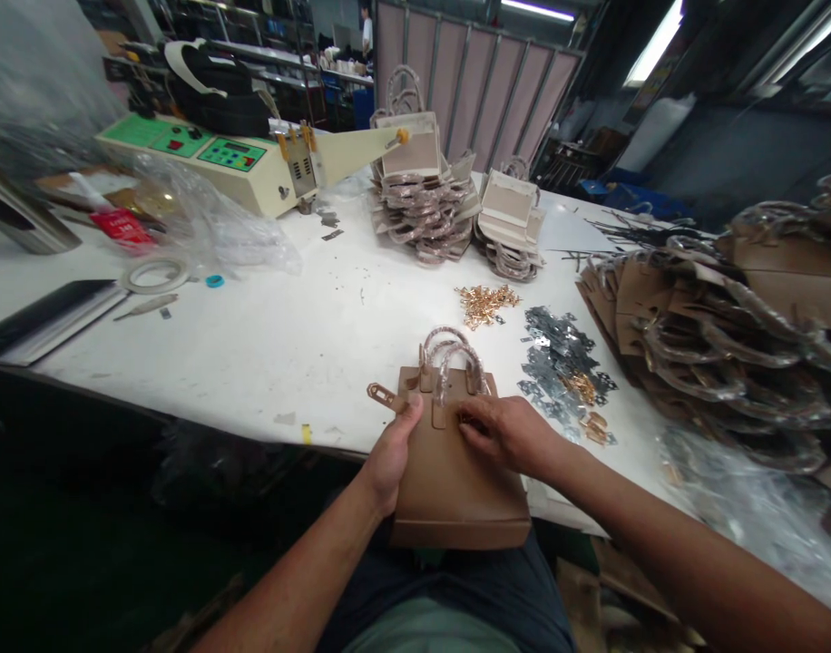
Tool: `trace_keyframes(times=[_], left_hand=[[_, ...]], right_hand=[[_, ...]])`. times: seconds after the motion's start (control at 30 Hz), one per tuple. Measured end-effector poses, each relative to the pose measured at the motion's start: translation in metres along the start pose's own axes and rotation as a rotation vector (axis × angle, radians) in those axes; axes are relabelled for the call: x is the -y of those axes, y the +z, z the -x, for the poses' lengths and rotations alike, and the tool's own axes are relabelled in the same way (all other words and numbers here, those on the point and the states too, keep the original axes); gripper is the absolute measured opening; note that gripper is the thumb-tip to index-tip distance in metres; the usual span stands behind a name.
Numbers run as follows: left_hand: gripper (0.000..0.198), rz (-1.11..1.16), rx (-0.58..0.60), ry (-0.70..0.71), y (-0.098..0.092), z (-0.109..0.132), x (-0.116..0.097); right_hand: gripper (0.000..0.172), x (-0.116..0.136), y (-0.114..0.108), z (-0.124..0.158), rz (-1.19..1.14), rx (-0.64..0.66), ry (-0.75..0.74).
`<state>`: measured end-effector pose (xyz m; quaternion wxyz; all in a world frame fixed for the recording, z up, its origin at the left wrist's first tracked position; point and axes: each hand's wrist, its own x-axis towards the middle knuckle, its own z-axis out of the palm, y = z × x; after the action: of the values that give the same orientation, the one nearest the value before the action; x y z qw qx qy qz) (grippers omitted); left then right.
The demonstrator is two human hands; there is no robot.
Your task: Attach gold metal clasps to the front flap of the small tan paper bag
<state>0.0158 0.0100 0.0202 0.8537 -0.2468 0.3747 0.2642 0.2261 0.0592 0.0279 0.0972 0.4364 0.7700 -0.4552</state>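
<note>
A brown handbag (456, 490) leans at the table's front edge, above my lap. Its two arched handles (449, 349) are wrapped in clear film. My left hand (392, 458) grips the bag's left side, thumb on the front, and a brown strap tab (384, 395) with metal-edged holes sticks out above it. On the bag's front, right of a handle base, the fingers of my right hand (503, 431) are pinched together. Whatever they hold is hidden. Beyond the bag lie a heap of small gold metal fittings (487, 305) and a pile of grey metal plates (558, 349).
Stacked brown bags (721, 317) crowd the right side. More bag stacks (425, 213) stand at the back of the white table (266, 336). At the left are a machine with green panels (204, 159), a tape roll (153, 274) and clear plastic (239, 227).
</note>
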Motion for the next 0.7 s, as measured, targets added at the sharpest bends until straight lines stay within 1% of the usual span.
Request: trace_keyframes(times=[0.07, 0.2, 0.33, 0.43, 0.57, 0.7], left_hand=[[0.062, -0.001, -0.009, 0.026, -0.001, -0.001, 0.0], [0.062, -0.016, -0.03, 0.049, -0.002, -0.001, 0.0], [0.063, -0.022, -0.043, 0.035, -0.001, 0.0, 0.0], [0.063, -0.025, -0.048, 0.029, 0.001, 0.0, 0.0], [0.063, -0.026, -0.038, 0.062, 0.002, 0.0, 0.0], [0.067, -0.029, -0.042, 0.026, 0.004, 0.002, 0.001]], right_hand=[[0.013, 0.0, 0.004, 0.0, -0.011, -0.041, 0.004], [0.01, -0.001, 0.013, 0.004, -0.056, -0.133, 0.064], [0.015, -0.002, 0.015, 0.009, -0.098, -0.115, 0.078], [0.016, 0.001, 0.015, 0.011, -0.033, -0.096, 0.109], [0.016, 0.005, 0.02, 0.01, 0.02, -0.118, 0.143], [0.015, 0.003, 0.019, 0.009, -0.062, -0.116, 0.131]])
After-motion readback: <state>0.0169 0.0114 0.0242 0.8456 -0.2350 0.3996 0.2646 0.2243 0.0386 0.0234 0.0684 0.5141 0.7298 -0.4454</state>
